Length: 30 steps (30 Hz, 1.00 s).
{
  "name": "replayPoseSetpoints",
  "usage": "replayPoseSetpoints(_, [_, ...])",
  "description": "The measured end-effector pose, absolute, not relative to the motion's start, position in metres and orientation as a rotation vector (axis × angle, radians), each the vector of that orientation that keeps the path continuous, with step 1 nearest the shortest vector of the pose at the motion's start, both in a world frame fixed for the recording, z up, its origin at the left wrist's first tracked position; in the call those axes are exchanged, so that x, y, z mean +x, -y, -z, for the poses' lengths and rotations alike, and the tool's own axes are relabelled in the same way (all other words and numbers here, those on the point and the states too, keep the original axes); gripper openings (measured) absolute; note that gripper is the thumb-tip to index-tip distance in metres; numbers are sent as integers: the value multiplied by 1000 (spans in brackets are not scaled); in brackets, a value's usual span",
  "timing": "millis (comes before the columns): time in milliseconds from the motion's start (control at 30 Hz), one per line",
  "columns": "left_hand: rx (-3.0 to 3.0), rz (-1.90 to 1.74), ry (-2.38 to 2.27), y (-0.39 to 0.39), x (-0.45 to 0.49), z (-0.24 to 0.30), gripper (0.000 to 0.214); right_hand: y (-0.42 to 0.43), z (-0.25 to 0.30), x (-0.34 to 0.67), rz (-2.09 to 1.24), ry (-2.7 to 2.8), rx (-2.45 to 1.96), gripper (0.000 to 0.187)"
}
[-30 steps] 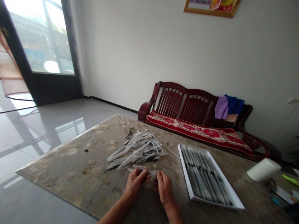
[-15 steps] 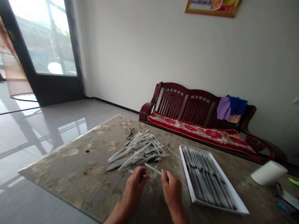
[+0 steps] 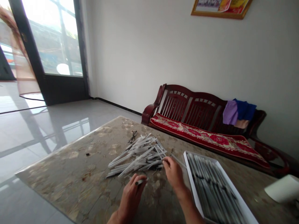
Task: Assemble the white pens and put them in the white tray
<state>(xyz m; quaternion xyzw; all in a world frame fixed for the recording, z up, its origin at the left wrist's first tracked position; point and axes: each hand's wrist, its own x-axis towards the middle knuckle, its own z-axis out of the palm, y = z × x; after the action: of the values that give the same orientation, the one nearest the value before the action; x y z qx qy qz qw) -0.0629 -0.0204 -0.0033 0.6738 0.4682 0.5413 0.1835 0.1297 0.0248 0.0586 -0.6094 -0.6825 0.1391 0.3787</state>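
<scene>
Now the left hand [image 3: 131, 193] grips a slim stick [image 3: 140, 181], while the right hand [image 3: 174, 173], its hold unclear, has moved to the pile [image 3: 140, 153] inside the far corner of the table [image 3: 93, 182], apparently shifting work there.

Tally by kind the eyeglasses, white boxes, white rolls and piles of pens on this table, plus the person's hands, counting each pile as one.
Eyeglasses: 1 pair
White box: 1
White roll: 1
Pile of pens: 1 (single pens overlap too much to count)
Hands: 2, left hand and right hand
Total: 6
</scene>
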Motion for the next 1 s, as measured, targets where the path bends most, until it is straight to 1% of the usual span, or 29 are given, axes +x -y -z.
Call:
replayPoseSetpoints(33, [1848,-1525,-1297,22,-62,3,13,-39,-58,129,-261,1839,-1538,20])
replayPoseSetpoints(133, [1716,-1515,-1266,24,-60,2,12,-72,-50,115,-87,2162,-1466,30])
replayPoseSetpoints(233, [1586,-1519,-1315,24,-64,0,13,-84,-37,102,-33,2396,-1427,36])
replayPoseSetpoints(300, [1491,-1519,-1365,22,-68,-1,17,-82,-28,103,-35,2464,-1406,37])
replayPoseSetpoints(433, [1363,-1478,-1404,19,-74,0,22,-67,-17,129,11,2437,-1434,33])
replayPoseSetpoints(700, [1393,-1277,-1352,17,-69,8,20,-34,-15,177,115,2333,-1507,31])
replayPoseSetpoints(867, [1471,-1125,-1260,27,-67,4,14,-29,-30,154,71,2271,-1474,30])
replayPoseSetpoints(1000, [1461,-1124,-1227,35,-68,4,13,-29,-34,114,-37,2349,-1389,34])
